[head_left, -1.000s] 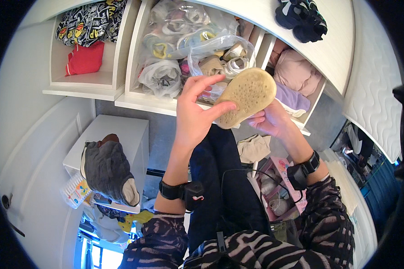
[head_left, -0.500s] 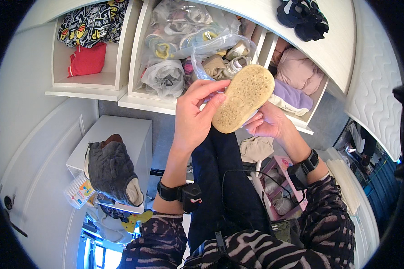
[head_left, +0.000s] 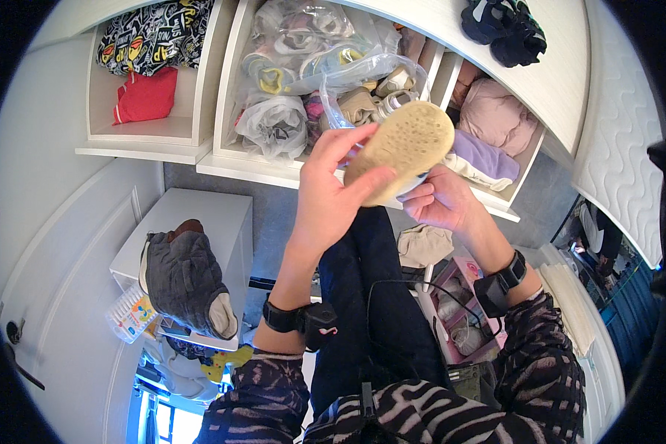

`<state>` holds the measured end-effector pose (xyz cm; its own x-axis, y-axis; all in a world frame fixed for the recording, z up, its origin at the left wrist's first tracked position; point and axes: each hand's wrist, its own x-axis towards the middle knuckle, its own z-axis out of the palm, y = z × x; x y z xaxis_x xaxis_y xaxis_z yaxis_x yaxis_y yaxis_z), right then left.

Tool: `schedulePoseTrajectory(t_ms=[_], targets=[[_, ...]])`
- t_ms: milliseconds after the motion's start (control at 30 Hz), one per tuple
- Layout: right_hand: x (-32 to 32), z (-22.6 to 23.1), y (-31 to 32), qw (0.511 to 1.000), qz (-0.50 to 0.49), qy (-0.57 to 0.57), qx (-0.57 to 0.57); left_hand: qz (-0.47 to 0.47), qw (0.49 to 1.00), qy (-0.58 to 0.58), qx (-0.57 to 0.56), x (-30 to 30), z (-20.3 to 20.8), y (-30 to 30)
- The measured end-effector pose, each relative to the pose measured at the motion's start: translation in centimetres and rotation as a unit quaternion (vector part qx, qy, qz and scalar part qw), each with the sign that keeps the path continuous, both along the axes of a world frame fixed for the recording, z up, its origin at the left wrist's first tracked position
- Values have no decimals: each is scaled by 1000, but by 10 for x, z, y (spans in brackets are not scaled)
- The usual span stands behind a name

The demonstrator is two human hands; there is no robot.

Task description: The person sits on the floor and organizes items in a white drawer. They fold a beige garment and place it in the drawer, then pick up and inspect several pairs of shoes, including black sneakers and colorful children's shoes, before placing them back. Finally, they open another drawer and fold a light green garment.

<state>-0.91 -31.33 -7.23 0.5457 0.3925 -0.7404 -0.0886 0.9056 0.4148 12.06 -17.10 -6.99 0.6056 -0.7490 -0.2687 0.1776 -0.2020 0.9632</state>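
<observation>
A small shoe (head_left: 408,145) with a tan, studded sole is held up over my knees, its sole turned towards me. My left hand (head_left: 331,194) is closed on its left edge, the thumb lying across the sole. At the lower right edge, the fingers of my right hand (head_left: 447,200) pinch the shoe near a bluish part of its upper. Most of the upper is hidden behind the sole. Just beyond lies a pulled-out drawer (head_left: 255,170) of small shoes, some wrapped in clear plastic bags (head_left: 272,126).
The left drawer (head_left: 144,148) holds a red cloth (head_left: 146,95) and printed fabric. Pink and purple clothes (head_left: 485,154) fill the right one. Black shoes (head_left: 502,31) rest on the surface above. A grey padded garment (head_left: 185,281) lies on a white cabinet (head_left: 192,207); a pink box (head_left: 462,311) stands beside my legs.
The shoe has tilted and shifted slightly, so its sole looks narrower. My left thumb has slid further over the sole. Both hands still hold it.
</observation>
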Motion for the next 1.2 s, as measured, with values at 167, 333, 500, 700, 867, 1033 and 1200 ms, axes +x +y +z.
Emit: schedulePoseTrajectory(t_ms=[167,333,500,700,867,1033,1200], targets=[[6,38,16,950,100,-90,-284,124,919,372,-33,-17,-19,0],[6,53,16,844,252,-101,-462,172,734,641,-141,-17,-41,3],[0,35,13,822,255,-14,-509,108,657,708,-237,-26,-49,2],[-6,27,17,841,200,-34,-502,104,641,728,-221,-32,-56,4],[-9,20,14,840,212,-15,-500,123,690,688,-188,-36,-58,3],[-10,26,20,787,232,-10,-572,165,767,611,-104,-39,-59,2],[-11,39,32,373,308,-138,-864,203,773,593,-96,-40,-57,2]])
